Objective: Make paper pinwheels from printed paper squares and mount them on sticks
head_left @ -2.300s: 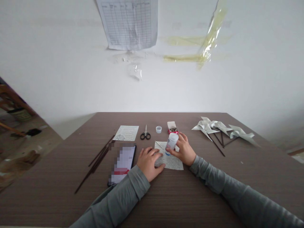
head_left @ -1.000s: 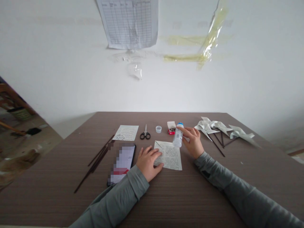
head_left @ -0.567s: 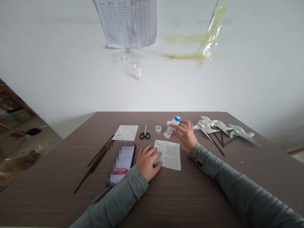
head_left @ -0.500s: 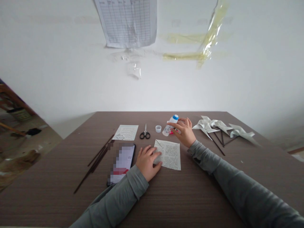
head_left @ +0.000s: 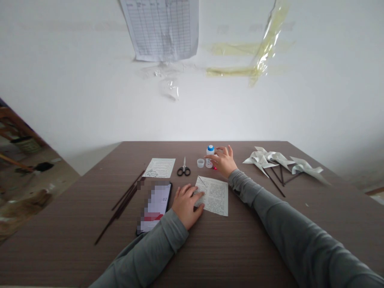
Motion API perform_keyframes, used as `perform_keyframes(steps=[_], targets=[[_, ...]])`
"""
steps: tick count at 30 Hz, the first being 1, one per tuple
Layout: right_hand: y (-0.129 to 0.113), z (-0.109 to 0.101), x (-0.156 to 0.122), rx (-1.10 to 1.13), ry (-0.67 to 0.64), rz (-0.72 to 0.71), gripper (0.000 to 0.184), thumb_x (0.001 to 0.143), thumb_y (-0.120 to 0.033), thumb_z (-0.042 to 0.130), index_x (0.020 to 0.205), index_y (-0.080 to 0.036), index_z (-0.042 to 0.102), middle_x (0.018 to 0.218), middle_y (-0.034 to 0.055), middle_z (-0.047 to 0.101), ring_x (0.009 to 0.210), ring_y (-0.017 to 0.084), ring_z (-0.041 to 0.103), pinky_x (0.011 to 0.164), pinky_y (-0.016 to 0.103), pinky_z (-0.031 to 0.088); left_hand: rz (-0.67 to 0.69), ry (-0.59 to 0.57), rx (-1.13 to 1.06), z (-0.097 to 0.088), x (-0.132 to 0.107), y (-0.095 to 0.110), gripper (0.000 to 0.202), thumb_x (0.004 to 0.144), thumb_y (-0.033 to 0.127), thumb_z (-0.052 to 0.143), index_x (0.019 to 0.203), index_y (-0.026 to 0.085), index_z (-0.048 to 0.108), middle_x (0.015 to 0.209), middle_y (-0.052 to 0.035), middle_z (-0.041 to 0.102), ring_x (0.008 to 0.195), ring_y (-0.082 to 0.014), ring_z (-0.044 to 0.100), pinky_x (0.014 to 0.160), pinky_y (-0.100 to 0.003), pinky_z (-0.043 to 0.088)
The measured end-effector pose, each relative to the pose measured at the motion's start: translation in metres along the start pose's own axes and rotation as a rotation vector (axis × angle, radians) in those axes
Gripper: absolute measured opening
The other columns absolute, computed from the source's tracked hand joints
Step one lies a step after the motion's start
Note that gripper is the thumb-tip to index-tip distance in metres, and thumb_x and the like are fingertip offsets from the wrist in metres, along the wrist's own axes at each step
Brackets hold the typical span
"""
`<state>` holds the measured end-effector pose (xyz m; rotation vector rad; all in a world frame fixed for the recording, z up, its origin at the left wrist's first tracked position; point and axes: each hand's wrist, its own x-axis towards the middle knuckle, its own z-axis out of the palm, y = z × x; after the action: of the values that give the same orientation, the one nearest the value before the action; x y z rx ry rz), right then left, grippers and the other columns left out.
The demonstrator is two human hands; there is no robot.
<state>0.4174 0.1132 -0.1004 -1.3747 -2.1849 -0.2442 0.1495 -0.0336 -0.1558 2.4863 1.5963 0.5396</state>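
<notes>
My left hand (head_left: 188, 205) lies flat with fingers spread, pressing on the left side of a square of printed paper (head_left: 214, 200). A crease or cut line runs in from the paper's top left corner. Beyond the paper, a small clear glue bottle (head_left: 209, 163) with a blue top stands upright on the table. My right hand (head_left: 224, 162) is at its right side, thumb and forefinger around the bottle, the other fingers raised. Just left of the bottle sits a clear cap (head_left: 201, 163). A small red thing (head_left: 215, 168) shows by its base, partly hidden.
Black-handled scissors (head_left: 184, 168) and another printed paper square (head_left: 160, 167) lie further left. A phone (head_left: 156, 206) is beside my left forearm, with dark sticks (head_left: 120, 204) left of it. Several paper pinwheels (head_left: 261, 160) on sticks lie at right. A wall (head_left: 192, 120) rises behind the table.
The glue bottle, tilted in my right hand before, now stands upright and further left, close to the cap. My right hand has moved left with it. My left hand stays on the paper.
</notes>
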Motion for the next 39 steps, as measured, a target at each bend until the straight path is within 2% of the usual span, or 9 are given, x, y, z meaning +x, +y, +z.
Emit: perform_keyframes(steps=[6,11,15,18,21,24,27,35,39], targets=[[0.002,0.003,-0.006,0.002,0.018,-0.036,0.057,0.113,-0.018,0.079,0.158,-0.049,0.094,0.147,0.0138,0.093,0.163,0.048,0.063,0.146,0.099,0.039,-0.025,0.003,-0.017,-0.003,-0.001,0.0,0.048,0.111,0.026,0.087,0.157,0.033,0.096,0.176,-0.0161,0.086,0.177,-0.0485,0.068,0.152,-0.087,0.049],[0.005,-0.009,-0.035,-0.007,0.022,-0.014,0.049,0.117,-0.023,0.079,0.156,-0.048,0.096,0.172,0.0147,0.082,0.17,0.048,0.061,0.145,0.089,0.049,-0.033,0.061,-0.03,0.001,-0.002,-0.002,0.043,0.108,0.021,0.087,0.148,0.032,0.098,0.17,-0.0167,0.087,0.172,-0.0479,0.071,0.15,-0.085,0.053],[-0.003,-0.027,-0.083,0.118,0.068,-0.053,0.047,0.117,-0.03,0.081,0.162,-0.036,0.09,0.164,0.0181,0.084,0.162,0.046,0.07,0.138,0.076,0.062,-0.01,0.111,-0.027,0.0,-0.001,-0.003,0.04,0.107,0.018,0.086,0.144,0.028,0.098,0.158,-0.0182,0.088,0.159,-0.0459,0.078,0.147,-0.082,0.058],[-0.013,-0.037,-0.12,0.282,-0.031,-0.22,0.04,0.115,-0.033,0.083,0.155,-0.03,0.09,0.149,0.0164,0.092,0.144,0.04,0.084,0.131,0.069,0.069,-0.008,0.097,-0.043,-0.012,-0.001,-0.001,0.039,0.106,0.013,0.084,0.14,0.026,0.098,0.152,-0.0171,0.09,0.153,-0.0433,0.082,0.146,-0.082,0.059],[-0.02,-0.042,-0.14,0.319,-0.115,-0.274,0.043,0.109,-0.027,0.088,0.151,-0.034,0.092,0.144,0.0129,0.096,0.136,0.039,0.091,0.139,0.075,0.064,0.025,0.026,-0.064,-0.028,0.0,0.003,0.042,0.11,0.011,0.077,0.143,0.028,0.097,0.152,-0.0154,0.092,0.155,-0.0415,0.082,0.147,-0.081,0.059],[-0.024,-0.042,-0.141,0.303,-0.171,-0.265,0.044,0.101,-0.022,0.094,0.143,-0.033,0.096,0.139,0.0125,0.099,0.135,0.042,0.093,0.142,0.083,0.059,0.012,-0.006,-0.063,-0.039,0.0,0.008,0.04,0.112,0.012,0.077,0.141,0.029,0.099,0.154,-0.0141,0.092,0.16,-0.0423,0.081,0.148,-0.08,0.059],[-0.026,-0.042,-0.134,0.281,-0.169,-0.262,0.041,0.1,-0.023,0.096,0.139,-0.035,0.098,0.133,0.0101,0.1,0.133,0.04,0.094,0.141,0.081,0.061,-0.015,-0.012,-0.052,-0.041,0.0,0.01,0.038,0.113,0.012,0.079,0.14,0.03,0.099,0.157,-0.0141,0.092,0.163,-0.0426,0.08,0.15,-0.08,0.057],[-0.03,-0.048,-0.129,0.289,-0.204,-0.207,0.056,0.101,-0.008,0.072,0.14,-0.036,0.1,0.131,0.0121,0.101,0.14,0.042,0.092,0.147,0.078,0.058,-0.01,-0.012,-0.035,-0.034,0.0,0.013,0.036,0.111,0.02,0.085,0.143,0.03,0.099,0.163,-0.0156,0.092,0.169,-0.0464,0.078,0.152,-0.082,0.055],[-0.029,-0.047,-0.131,0.308,-0.199,-0.175,0.037,0.112,-0.014,0.072,0.12,-0.037,0.1,0.117,0.0086,0.101,0.14,0.04,0.092,0.15,0.078,0.052,-0.047,-0.002,-0.024,-0.027,0.001,0.016,0.04,0.111,0.016,0.084,0.146,0.027,0.098,0.168,-0.0175,0.091,0.171,-0.0466,0.077,0.153,-0.083,0.053]])
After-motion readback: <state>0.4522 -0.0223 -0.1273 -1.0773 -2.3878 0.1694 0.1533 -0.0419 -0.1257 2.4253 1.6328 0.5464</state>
